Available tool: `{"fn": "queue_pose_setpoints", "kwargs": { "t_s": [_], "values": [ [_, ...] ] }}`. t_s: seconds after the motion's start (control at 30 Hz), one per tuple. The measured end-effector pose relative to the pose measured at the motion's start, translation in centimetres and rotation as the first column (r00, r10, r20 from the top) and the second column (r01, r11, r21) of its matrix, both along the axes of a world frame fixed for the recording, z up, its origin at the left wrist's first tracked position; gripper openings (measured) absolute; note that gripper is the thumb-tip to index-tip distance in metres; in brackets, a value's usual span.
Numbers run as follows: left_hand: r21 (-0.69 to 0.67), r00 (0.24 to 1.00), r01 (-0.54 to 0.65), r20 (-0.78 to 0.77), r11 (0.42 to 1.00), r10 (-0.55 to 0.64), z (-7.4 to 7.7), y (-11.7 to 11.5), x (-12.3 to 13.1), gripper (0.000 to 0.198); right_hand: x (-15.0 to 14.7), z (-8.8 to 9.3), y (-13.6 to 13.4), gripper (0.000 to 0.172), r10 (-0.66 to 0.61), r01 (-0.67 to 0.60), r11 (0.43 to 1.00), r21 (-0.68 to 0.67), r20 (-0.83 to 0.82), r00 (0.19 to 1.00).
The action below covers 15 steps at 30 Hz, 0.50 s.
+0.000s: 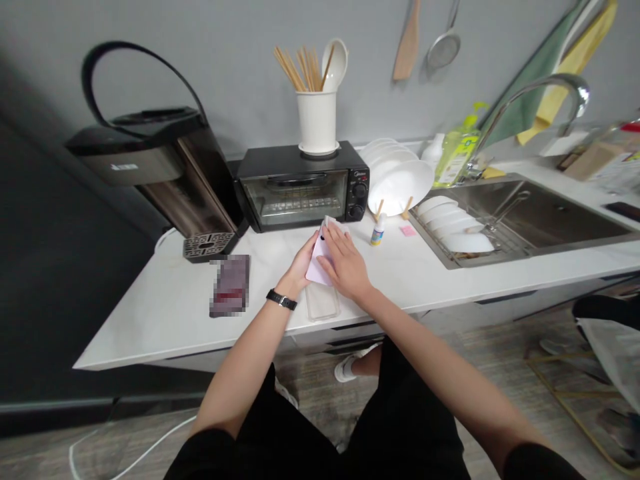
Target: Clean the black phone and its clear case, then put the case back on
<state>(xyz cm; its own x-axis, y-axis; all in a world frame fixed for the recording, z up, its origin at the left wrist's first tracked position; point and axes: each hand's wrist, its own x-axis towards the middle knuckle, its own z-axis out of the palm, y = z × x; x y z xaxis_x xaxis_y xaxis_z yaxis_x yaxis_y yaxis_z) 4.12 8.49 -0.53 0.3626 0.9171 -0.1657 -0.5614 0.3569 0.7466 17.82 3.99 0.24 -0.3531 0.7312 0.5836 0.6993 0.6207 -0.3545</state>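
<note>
My left hand [301,260] grips a lilac phone [316,270] along its left edge, tilted above the counter with a dark camera spot showing near the top. Flat against that phone lies my right hand [346,262], fingers together, pressing a thin whitish wipe [327,221] of which only the top edge shows. Just below the hands, a clear phone case [323,304] rests at the counter's front edge. To the right stands a small white bottle [379,231] with a blue and yellow label, beside a pink packet [407,231].
Behind the hands sits a black toaster oven [300,193] carrying a white utensil holder [318,120]. A water dispenser [185,180] and a blurred-out dark flat object [231,285] are on the left. Plates [400,183] and a sink [550,220] with bowls are on the right.
</note>
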Motion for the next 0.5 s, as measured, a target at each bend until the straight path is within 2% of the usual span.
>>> {"fn": "queue_pose_setpoints", "kwargs": {
  "t_s": [0.1,0.23,0.37,0.43,0.5],
  "values": [
    [0.007,1.000,0.002,0.015,1.000,-0.002,-0.1,-0.3,0.3,0.048,-1.2,-0.2,-0.7,0.074,-0.020,0.019,1.000,0.014,0.092,0.996],
    [0.004,0.990,0.063,0.124,0.998,-0.063,0.2,-0.7,-0.1,0.054,-2.1,-1.1,-2.9,0.076,0.067,-0.072,0.997,0.019,0.178,0.982],
    [0.004,0.988,-0.019,0.153,1.000,0.018,0.9,-0.9,-0.6,0.056,-0.5,-2.5,-5.1,0.072,0.170,-0.176,0.984,0.003,0.230,0.958],
    [0.000,0.986,-0.033,0.166,0.999,0.032,1.1,-0.7,-0.5,0.056,0.9,-2.8,-5.1,0.071,0.146,-0.151,0.989,0.003,0.232,0.962],
    [0.002,0.984,-0.026,0.176,1.000,0.025,1.1,-0.5,0.0,0.055,2.2,-2.5,-4.3,0.073,0.067,-0.070,0.998,0.003,0.220,0.973]
  ]
}}
